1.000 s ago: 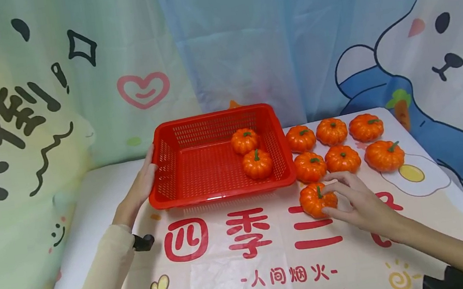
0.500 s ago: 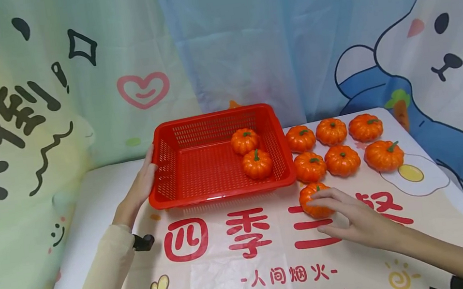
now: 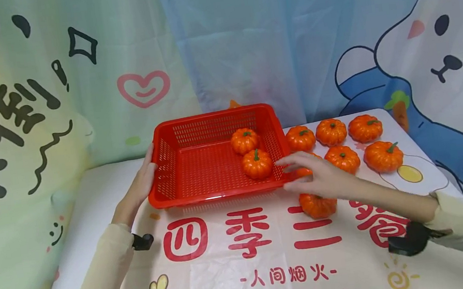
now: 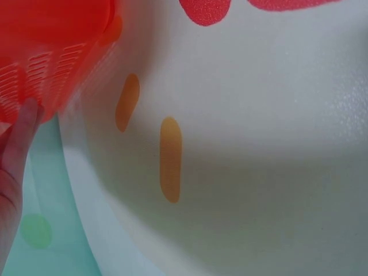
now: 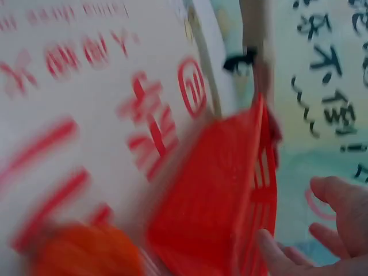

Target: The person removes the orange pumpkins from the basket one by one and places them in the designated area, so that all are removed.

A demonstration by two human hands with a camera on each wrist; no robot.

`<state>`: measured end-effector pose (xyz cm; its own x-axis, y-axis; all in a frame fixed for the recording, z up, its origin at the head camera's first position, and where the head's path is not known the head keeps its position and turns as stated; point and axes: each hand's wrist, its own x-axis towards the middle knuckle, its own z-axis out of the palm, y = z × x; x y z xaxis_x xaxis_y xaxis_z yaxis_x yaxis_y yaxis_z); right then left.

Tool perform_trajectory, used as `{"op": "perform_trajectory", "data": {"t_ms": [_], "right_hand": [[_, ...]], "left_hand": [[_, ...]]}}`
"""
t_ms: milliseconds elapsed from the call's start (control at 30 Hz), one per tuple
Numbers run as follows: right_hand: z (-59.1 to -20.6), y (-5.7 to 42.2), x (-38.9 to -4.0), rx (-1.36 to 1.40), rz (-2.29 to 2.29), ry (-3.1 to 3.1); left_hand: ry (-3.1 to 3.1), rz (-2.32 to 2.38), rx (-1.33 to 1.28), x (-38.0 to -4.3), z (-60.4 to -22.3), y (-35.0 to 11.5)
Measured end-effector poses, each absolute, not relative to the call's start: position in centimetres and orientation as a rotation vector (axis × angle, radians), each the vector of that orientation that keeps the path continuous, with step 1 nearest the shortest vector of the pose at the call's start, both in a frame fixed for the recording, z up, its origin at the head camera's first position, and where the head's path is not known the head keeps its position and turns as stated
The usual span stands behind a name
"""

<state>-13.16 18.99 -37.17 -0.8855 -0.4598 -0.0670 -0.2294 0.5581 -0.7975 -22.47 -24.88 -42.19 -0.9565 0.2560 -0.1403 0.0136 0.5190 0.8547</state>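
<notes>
A red plastic basket (image 3: 221, 196) sits on the table with two small orange pumpkins (image 3: 257, 164) in its right part. My left hand (image 3: 142, 181) rests along the basket's left side, and in the left wrist view a finger (image 4: 24, 123) lies against the slotted wall. My right hand (image 3: 316, 175) hovers by the basket's right rim, fingers apart with nothing between them. It partly covers one pumpkin (image 3: 304, 172) beside the basket and the top of a nearer pumpkin (image 3: 318, 206). In the right wrist view, the spread right hand (image 5: 339, 230) overlaps the basket's edge.
Right of the basket, several more pumpkins (image 3: 332, 132) stand in loose rows on the table. A printed cloth (image 3: 252, 268) with red characters covers the tabletop. Behind the table hangs a cartoon curtain (image 3: 235, 41).
My right hand was at the nearest pumpkin, moved off it, then rose leftward to the basket's right rim. That pumpkin stays on the table. My left hand has kept its place.
</notes>
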Motion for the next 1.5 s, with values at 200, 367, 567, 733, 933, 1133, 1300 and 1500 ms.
{"op": "perform_trajectory", "data": {"t_ms": [200, 367, 567, 733, 933, 1133, 1300, 1500], "right_hand": [[-36.5, 15.1, -22.7, -0.470, -0.986, 2.495], [-38.3, 12.9, -28.4, -0.429, -0.796, 2.485], [-40.4, 11.3, -30.8, -0.398, -0.607, 2.530], [-40.7, 10.8, -31.5, -0.372, -0.588, 2.556], [-41.1, 10.5, -31.7, -0.340, -0.676, 2.508], [-41.5, 10.5, -31.7, -0.355, -0.724, 2.522], [-41.7, 10.8, -31.9, -0.413, -0.742, 2.558], [-41.1, 11.5, -32.0, -0.408, -0.893, 2.528]], "left_hand": [[2.557, 1.405, 0.253, -23.4, -44.4, -26.0], [2.525, 1.419, 0.258, -22.7, -42.7, -25.2], [2.511, 1.434, 0.278, -22.4, -41.7, -24.7], [2.534, 1.431, 0.277, -23.4, -43.4, -25.4], [2.599, 1.382, 0.254, -23.7, -44.5, -25.7], [2.607, 1.382, 0.251, -23.5, -44.5, -25.7], [2.613, 1.379, 0.231, -23.4, -44.7, -25.7], [2.625, 1.355, 0.235, -23.5, -44.7, -25.8]]}}
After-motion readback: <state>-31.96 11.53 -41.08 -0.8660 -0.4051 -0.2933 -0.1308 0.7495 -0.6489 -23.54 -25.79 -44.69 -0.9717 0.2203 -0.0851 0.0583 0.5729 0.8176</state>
